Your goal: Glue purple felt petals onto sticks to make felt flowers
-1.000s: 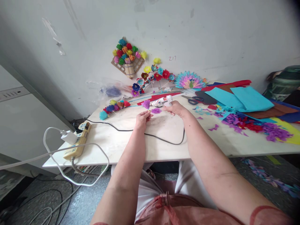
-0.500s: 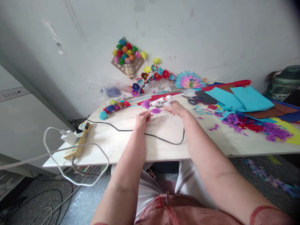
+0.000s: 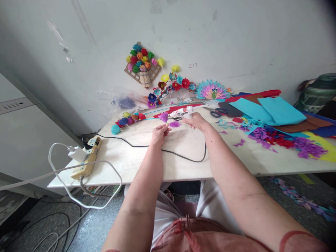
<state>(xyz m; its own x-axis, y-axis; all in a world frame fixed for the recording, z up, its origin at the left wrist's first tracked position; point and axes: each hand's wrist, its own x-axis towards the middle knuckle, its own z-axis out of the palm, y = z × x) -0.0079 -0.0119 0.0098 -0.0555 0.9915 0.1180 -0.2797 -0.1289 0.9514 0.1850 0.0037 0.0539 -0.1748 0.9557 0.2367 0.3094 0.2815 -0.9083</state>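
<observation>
My left hand [image 3: 160, 133] is closed in a pinch on the thin stem of a purple paper flower [image 3: 163, 117], which stands upright above the fingers. To the right, my right hand [image 3: 196, 121] is closed around a white glue gun [image 3: 187, 112], its grip partly hidden by the hand. The front of the gun points left, toward the flower. A fringed purple paper piece [image 3: 175, 124] lies on the table between the hands. A black cord [image 3: 183, 156] loops from near my right forearm across to the left.
A power strip [image 3: 88, 161] with a white charger sits at the table's left. Finished flowers [image 3: 128, 119] lie behind my left hand. Scissors [image 3: 219, 112], cyan paper sheets [image 3: 282, 110] and purple scraps [image 3: 307, 147] are on the right. A flower basket [image 3: 145, 78] leans against the wall.
Both hands stay almost in place. The glue gun and my right hand have shifted only very slightly; the flower in my left hand looks the same.
</observation>
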